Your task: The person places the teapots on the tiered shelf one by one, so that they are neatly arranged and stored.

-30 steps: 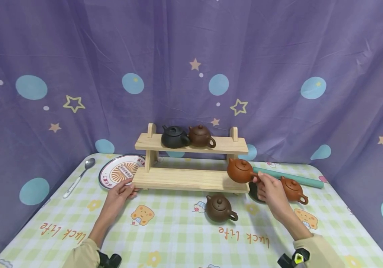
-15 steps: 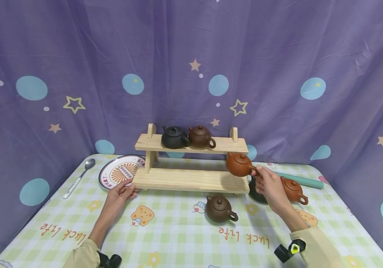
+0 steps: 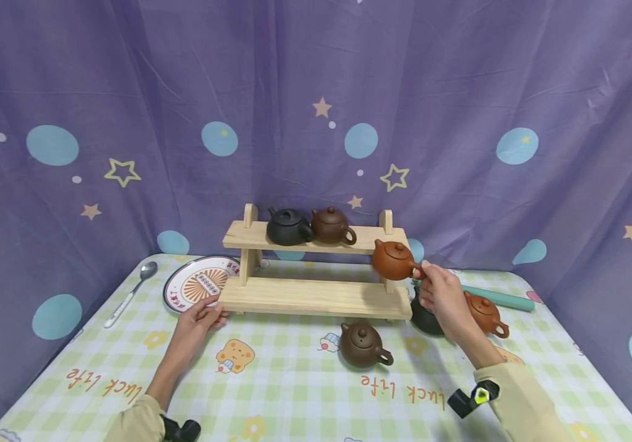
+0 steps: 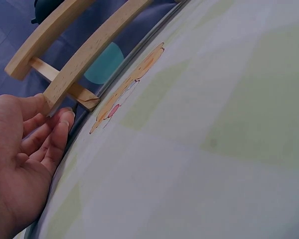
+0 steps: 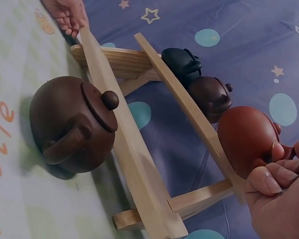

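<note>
In the head view my right hand (image 3: 444, 299) pinches the handle of an orange-brown teapot (image 3: 393, 260), held up in front of the right end of the upper shelf. My left hand (image 3: 194, 325) grips the left end of the lower board of a two-tier wooden shelf (image 3: 316, 296); the left wrist view shows the thumb and fingers around that board end (image 4: 52, 97). On the upper tier a black teapot (image 3: 287, 227) and a brown teapot (image 3: 331, 225) stand side by side. Another dark brown teapot (image 3: 361, 345) sits on the table before the shelf.
Right of the shelf are a second orange-brown teapot (image 3: 484, 313) and a black teapot (image 3: 424, 316), partly hidden by my right hand. A green roll (image 3: 498, 298) lies behind them. At left are a patterned plate (image 3: 197, 279) and a spoon (image 3: 131, 294).
My right hand has lifted the orange-brown teapot from just over the lower board's right end up to the upper tier's height, drifting slightly left. My left hand stays put.
</note>
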A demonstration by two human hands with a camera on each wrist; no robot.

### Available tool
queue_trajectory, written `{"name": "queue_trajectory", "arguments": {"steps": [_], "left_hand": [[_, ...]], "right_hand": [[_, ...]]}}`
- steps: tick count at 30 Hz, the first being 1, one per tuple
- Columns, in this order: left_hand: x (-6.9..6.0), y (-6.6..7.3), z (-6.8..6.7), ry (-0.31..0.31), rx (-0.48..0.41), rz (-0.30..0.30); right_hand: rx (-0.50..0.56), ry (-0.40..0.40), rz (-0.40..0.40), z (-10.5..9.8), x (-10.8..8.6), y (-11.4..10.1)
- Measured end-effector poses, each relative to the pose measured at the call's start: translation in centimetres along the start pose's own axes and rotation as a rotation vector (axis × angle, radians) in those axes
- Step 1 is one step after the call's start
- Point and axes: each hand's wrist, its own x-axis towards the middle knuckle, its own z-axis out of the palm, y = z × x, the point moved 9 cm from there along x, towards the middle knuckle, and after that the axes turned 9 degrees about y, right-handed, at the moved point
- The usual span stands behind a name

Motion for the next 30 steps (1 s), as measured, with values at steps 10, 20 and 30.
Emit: {"name": "queue_trajectory", "arguments": {"steps": [10,20,30], "left_hand": [[0.0,0.0,0.0,0.007,0.010,0.004],[0.0,0.0,-0.1,0.005,0.012,-0.001],[0.0,-0.1,-0.1,0.004,0.011,-0.009]], "right_hand": [[-0.012,-0.014,-0.024,0.4,0.8,-0.7],[-0.016,-0.017,-0.017,0.7,1.7,-0.8],[-0.056,-0.021,-0.028,1.1,2.6,-1.3]]}}
